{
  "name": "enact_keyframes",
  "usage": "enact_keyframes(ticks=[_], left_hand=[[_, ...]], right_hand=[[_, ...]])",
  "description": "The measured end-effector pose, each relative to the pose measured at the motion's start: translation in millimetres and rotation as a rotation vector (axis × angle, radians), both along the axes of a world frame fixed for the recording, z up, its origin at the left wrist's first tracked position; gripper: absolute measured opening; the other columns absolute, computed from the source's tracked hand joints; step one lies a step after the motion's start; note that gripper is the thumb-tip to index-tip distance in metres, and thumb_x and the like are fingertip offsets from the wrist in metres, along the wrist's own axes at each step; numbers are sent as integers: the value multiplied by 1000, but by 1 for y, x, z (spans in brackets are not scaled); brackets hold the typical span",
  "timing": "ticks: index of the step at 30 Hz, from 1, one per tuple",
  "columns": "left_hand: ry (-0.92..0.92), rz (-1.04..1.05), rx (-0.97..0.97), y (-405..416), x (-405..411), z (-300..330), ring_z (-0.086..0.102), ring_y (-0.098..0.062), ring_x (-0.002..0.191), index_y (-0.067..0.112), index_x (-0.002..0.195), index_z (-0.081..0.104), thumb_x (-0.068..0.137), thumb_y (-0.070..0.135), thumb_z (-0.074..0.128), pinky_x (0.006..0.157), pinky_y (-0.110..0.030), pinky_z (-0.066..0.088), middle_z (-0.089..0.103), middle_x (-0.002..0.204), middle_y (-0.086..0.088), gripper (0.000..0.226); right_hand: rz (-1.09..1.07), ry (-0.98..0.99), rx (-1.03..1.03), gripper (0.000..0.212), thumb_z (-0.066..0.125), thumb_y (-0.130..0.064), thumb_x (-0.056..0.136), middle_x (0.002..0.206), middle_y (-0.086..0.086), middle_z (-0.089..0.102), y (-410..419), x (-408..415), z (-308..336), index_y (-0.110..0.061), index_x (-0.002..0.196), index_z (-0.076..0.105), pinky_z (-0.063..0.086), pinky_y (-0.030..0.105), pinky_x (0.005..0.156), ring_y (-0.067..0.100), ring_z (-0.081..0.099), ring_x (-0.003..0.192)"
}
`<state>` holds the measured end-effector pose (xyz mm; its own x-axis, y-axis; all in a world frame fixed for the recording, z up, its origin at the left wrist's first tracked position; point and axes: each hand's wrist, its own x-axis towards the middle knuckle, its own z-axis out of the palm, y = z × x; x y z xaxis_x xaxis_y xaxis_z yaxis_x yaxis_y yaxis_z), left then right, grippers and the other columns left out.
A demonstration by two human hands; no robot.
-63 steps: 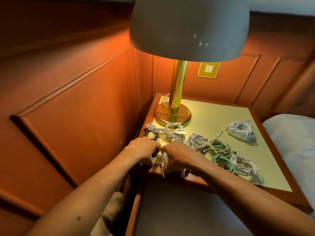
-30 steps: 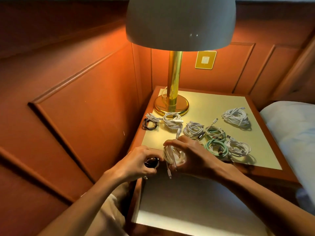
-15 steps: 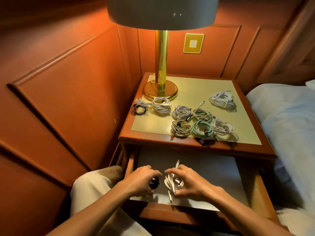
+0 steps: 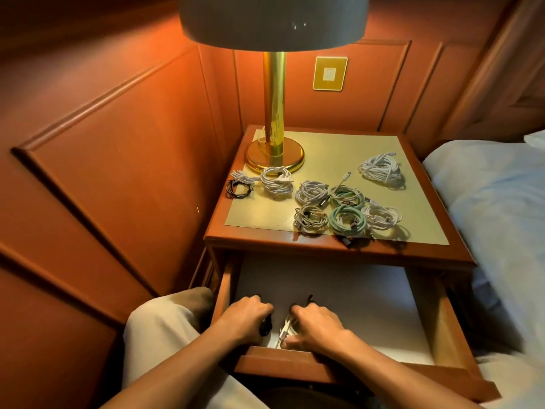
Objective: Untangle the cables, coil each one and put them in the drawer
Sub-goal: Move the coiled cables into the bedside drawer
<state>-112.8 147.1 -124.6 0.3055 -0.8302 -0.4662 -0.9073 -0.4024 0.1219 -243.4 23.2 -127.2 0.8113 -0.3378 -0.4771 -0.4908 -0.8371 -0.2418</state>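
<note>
While both forearms reached forward and down over the front rail, the two hands sat side by side, knuckles up, inside the open drawer point(image 4: 442, 326) at its front left part. The left hand point(image 4: 246, 318) had its fingers curled down around a small black coiled cable point(image 4: 266, 326), of which only a dark edge showed beside the palm. The right hand point(image 4: 317, 324) had its fingers bent over a white coiled cable point(image 4: 285, 330), gripping it against the pale drawer floor; a few white loops and a plug end stuck out toward the left hand. A thin dark tip rose just behind the right hand's fingers, and what it belonged to could not be told. The two hands were near each other but apart.

Above the drawer, the nightstand point(image 4: 339, 250) carried the other coils on its yellowish top. A small black coil point(image 4: 238, 189) lay near the left edge, touching a short white bundle point(image 4: 241, 176). Beside them lay a white coil point(image 4: 276, 180), just in front of the brass base of the lamp point(image 4: 274, 113). Toward the middle were a grey-white coil point(image 4: 310, 192), a beige coil point(image 4: 309, 218), two mint-green coils point(image 4: 347, 196) and point(image 4: 348, 223), and a white coil point(image 4: 383, 220), all crowded close together. One larger white coil point(image 4: 382, 169) lay well apart at the back right. A dark plug end hung over the front edge of the tabletop, above the drawer.

The person's knee in light trousers point(image 4: 165, 323) pressed close to the drawer's left side, a bed point(image 4: 495, 202) lay to the right, and a brass wall plate point(image 4: 330, 73) was fixed to the panelling behind the lamp.
</note>
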Motion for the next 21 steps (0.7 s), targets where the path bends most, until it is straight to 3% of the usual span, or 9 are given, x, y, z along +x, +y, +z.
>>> enact_keyframes(ticks=[3, 5, 9, 13, 21], left_hand=[[45, 16, 37, -3, 3, 0, 57, -31, 109, 17, 120, 57, 77, 31, 80, 90, -40, 52, 54, 120, -12, 51], [91, 36, 76, -5, 5, 2, 57, -30, 112, 18, 124, 57, 75, 32, 82, 91, -38, 51, 54, 123, -10, 57], [134, 60, 136, -7, 12, 8, 60, -27, 111, 21, 128, 56, 74, 21, 83, 88, -38, 55, 60, 124, -7, 61], [129, 46, 155, -7, 14, 9, 61, -27, 109, 20, 125, 58, 73, 22, 83, 88, -38, 54, 64, 122, -6, 58], [115, 64, 165, -6, 11, 8, 62, -27, 109, 22, 128, 56, 72, 21, 85, 88, -39, 55, 63, 123, -6, 62]], right_hand=[[40, 35, -17, 72, 68, -69, 75, 122, 6, 65, -3, 1, 3, -24, 127, 50, 51, 41, 86, 31, 62, 112], [52, 67, 26, 75, 70, -64, 76, 125, 5, 64, -6, 1, 7, -26, 136, 45, 52, 42, 88, 31, 61, 113], [70, 156, 91, 56, 71, -31, 82, 120, 5, 65, -15, -2, 16, -23, 134, 52, 57, 38, 77, 27, 66, 100], [39, 141, 100, 59, 57, -1, 82, 131, 5, 62, -21, -6, 14, -25, 135, 54, 54, 42, 90, 29, 59, 117], [-65, 20, 157, 49, 59, -10, 89, 133, 2, 62, -15, -14, 7, -31, 133, 55, 52, 41, 97, 25, 59, 120]])
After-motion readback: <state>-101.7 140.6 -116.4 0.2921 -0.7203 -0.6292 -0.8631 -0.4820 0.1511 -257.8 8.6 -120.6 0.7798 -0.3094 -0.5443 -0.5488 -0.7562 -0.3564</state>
